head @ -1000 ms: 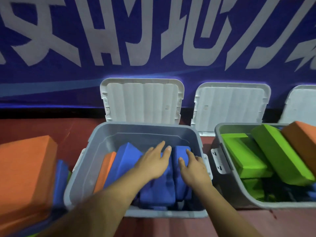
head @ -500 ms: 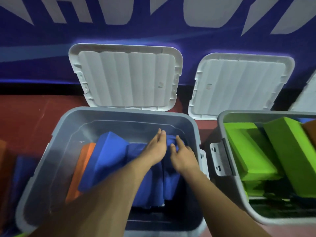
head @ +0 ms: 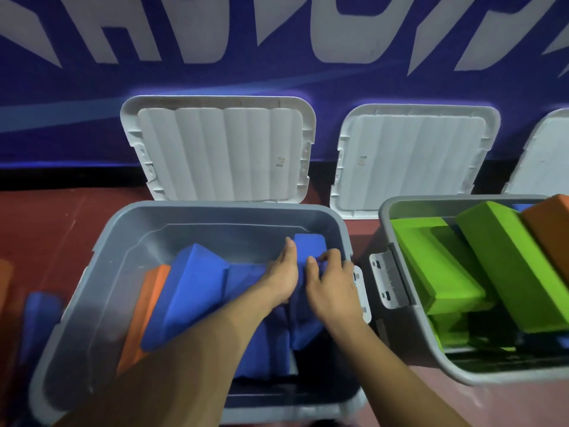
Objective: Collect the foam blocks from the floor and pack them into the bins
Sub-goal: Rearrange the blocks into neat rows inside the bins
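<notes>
A grey bin [head: 101,263] stands in front of me with blue foam blocks [head: 191,291] and an orange block [head: 144,312] on edge inside. At the bin's right side stands another blue block [head: 309,246]. My left hand [head: 281,274] lies against its left face with straight fingers. My right hand [head: 331,286] curls its fingers and thumb over the block's near right edge. A second grey bin [head: 409,306] to the right holds green blocks [head: 505,266] and an orange block [head: 551,223].
Two white lids [head: 221,149] [head: 412,158] lean on the blue banner wall behind the bins, a third lid [head: 548,155] at far right. Blue [head: 40,318] and orange [head: 4,282] blocks lie on the red floor at left.
The view dipped closer to the bin, then drew back a little. Both hands reached further back and right in the bin, closing in around the rightmost blue block.
</notes>
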Tool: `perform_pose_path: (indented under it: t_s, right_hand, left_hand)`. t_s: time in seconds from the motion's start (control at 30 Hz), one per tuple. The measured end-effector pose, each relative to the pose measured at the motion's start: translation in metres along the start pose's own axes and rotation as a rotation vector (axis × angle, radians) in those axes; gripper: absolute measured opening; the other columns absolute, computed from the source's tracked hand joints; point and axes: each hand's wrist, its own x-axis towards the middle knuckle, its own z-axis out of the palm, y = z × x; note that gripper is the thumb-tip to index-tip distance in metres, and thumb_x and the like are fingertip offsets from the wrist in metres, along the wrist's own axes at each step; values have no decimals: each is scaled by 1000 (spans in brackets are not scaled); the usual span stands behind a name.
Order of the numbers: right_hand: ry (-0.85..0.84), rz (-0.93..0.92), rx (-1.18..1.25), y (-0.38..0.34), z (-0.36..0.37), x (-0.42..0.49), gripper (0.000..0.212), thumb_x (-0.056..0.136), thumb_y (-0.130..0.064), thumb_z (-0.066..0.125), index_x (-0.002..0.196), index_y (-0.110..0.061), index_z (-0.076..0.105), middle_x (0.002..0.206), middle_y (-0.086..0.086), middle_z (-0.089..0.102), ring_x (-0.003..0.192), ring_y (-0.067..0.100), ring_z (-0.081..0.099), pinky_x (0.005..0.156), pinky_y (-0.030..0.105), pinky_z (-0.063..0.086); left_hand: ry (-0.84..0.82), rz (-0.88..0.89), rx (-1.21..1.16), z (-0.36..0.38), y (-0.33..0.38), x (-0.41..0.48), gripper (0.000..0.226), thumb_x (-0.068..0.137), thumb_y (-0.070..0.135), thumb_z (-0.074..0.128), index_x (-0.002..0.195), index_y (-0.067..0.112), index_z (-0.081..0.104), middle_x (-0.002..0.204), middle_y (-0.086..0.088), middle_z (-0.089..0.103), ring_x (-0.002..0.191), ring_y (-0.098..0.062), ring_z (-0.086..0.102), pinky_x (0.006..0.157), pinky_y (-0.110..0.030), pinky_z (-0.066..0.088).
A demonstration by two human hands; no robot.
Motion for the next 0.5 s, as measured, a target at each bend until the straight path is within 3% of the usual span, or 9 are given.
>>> perform_pose_path:
  t_s: [0.1, 0.23, 0.3, 0.37, 0.43, 0.5]
  right_hand:
    - [43, -65, -15, 1, -9, -8, 42, 106, -41, 45, 145, -26, 41, 132, 12, 41, 104, 32, 55, 79, 32, 33]
    - [14, -83, -56, 6, -11, -7, 52, 108, -39, 38, 157, -25, 30, 124, 8, 33, 88, 23, 45, 82, 31, 36]
    - [20, -76, -48, 9, -9, -8, 50, 109, -38, 38, 156, -22, 32, 118, 2, 29, 81, 16, 44, 80, 28, 34]
    - [20, -81, -38, 11, -9, -10, 48, 109, -37, 38, 154, -21, 34, 115, 0, 28, 78, 8, 42, 80, 25, 33]
    - [26, -102, -20, 11, -9, -10, 47, 109, -36, 39, 153, -19, 36, 116, 0, 28, 83, 11, 44, 82, 24, 34]
    - [42, -125, 6, 10, -9, -4, 44, 109, -34, 40, 149, -19, 39, 116, 0, 30, 88, 13, 47, 84, 24, 37]
  left_hand:
    - [-16, 49, -12, -3, 4, -13, 112, 56, 106, 8, 149, 50, 35, 162, 2, 31, 145, -29, 38, 116, -55, 34]
    - [-9, 36, -56, -2, 3, -24, 143, 38, 113, 21, 156, 32, 27, 158, 5, 36, 141, -23, 41, 115, -48, 37]
    - [-7, 47, -17, 0, 8, -33, 130, 52, 109, 20, 155, 30, 29, 154, 5, 39, 139, -23, 42, 115, -45, 36]
    - [-34, 108, 63, 1, 13, -41, 101, 76, 95, 15, 157, 35, 28, 154, 7, 33, 141, -23, 38, 114, -36, 31]
    - [-50, 174, 95, 2, 13, -39, 82, 89, 82, 10, 157, 40, 28, 152, 9, 30, 143, -20, 34, 106, -30, 26]
    - [-34, 236, 107, 0, 15, -35, 68, 96, 73, 9, 155, 46, 30, 144, 10, 33, 143, -19, 34, 110, -33, 24]
